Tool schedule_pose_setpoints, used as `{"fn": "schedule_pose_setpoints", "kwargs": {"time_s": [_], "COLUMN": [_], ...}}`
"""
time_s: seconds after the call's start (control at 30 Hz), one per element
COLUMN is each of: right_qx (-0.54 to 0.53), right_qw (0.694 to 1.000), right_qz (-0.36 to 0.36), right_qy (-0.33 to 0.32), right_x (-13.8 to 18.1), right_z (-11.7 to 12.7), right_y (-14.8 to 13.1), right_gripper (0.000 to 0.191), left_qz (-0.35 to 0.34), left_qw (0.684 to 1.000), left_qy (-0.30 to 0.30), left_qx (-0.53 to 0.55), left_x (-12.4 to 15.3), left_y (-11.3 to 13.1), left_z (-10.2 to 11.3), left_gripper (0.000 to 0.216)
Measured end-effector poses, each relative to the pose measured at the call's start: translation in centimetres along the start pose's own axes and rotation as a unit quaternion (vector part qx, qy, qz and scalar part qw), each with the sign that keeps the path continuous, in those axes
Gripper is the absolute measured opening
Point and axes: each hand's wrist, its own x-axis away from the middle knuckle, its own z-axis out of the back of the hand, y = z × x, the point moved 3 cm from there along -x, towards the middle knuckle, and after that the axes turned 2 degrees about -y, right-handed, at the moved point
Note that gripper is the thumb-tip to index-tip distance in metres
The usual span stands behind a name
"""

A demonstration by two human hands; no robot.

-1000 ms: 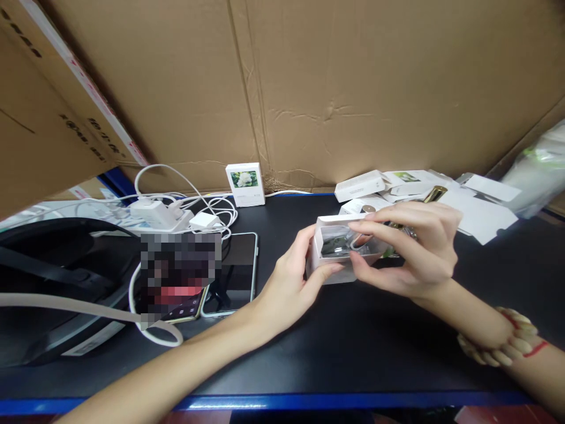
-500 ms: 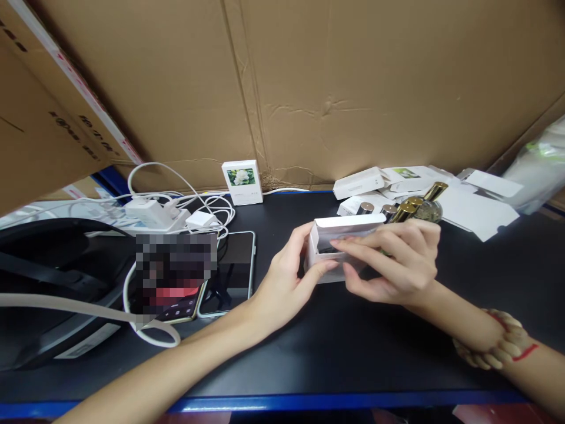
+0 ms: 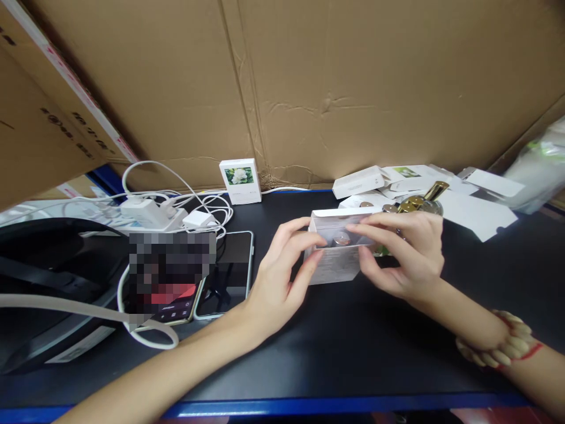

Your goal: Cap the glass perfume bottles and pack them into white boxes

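Note:
A small white cardboard box point(image 3: 334, 266) stands upright over the black tabletop, its top open and a flap raised at the back. Down inside it shows the round shiny top of a cap point(image 3: 341, 238); whatever lies below is hidden. My left hand point(image 3: 282, 262) pinches the box's left top edge between thumb and fingers, the index fingertip just over the rim. Thumb and fingers of my right hand point(image 3: 406, 250) close on the right side of the opening. Behind that hand are several bottles with gold caps point(image 3: 411, 204), partly covered.
A white box with a flower picture point(image 3: 241, 181) stands at the back. Flattened white cartons point(image 3: 479, 209) lie at the back right. Two phones point(image 3: 227, 274), tangled white cables point(image 3: 216, 206) and a black headset-like object point(image 3: 57, 282) occupy the left. Cardboard point(image 3: 291, 88) walls the back.
My right fingers have drawn back from inside the box to its right rim, so the cap inside now shows. My left index finger has come over the left rim.

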Motion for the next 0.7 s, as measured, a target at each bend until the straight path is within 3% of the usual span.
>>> {"fn": "schedule_pose_setpoints", "kwargs": {"time_s": [0.23,0.47,0.7], "right_qx": [0.004,-0.025,-0.049], "right_qw": [1.0,0.999,0.999], "right_qz": [-0.003,0.004,-0.004], "right_qy": [0.012,0.035,0.005], "right_x": [0.01,-0.14,-0.12], "right_z": [0.15,0.38,0.37], "right_y": [-0.21,-0.08,-0.47], "right_gripper": [0.03,0.027,0.025], "left_qz": [0.019,0.05,0.039], "left_qw": [0.997,0.998,0.995], "left_qy": [-0.024,-0.019,-0.053], "left_qx": [-0.073,-0.03,-0.071], "left_x": [0.1,0.31,0.03], "left_y": [0.3,-0.13,0.07], "left_z": [0.09,-0.14,-0.19], "left_gripper": [0.03,0.048,0.025]}}
